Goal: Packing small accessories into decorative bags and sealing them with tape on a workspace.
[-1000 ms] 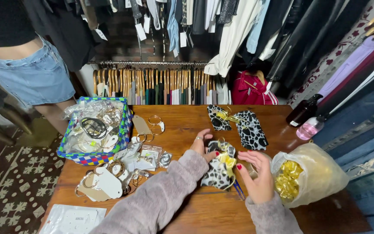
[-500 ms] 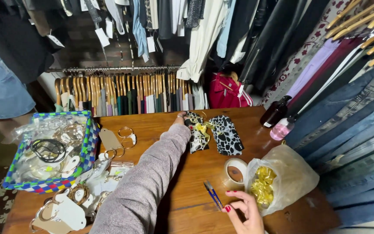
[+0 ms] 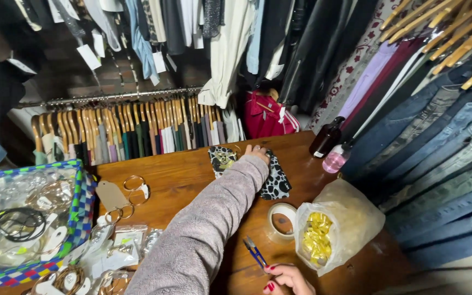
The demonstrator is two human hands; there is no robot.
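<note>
The left hand [image 3: 257,153], at frame centre, rests palm-down with fingers spread on the spotted pouches [image 3: 275,183], apparently pressing them flat against the worktop [image 3: 187,177]. The right hand [image 3: 285,277], at the bottom edge, lies beside the blue snips [image 3: 255,253], near enough for ready pickup; whether it grips anything cannot be told. A clear bag [image 3: 350,218] at lower right contains gold ribbon [image 3: 317,237], beside a tape roll [image 3: 281,221]. The checked tray [image 3: 80,207] at lower left holds bagged jewellery.
</note>
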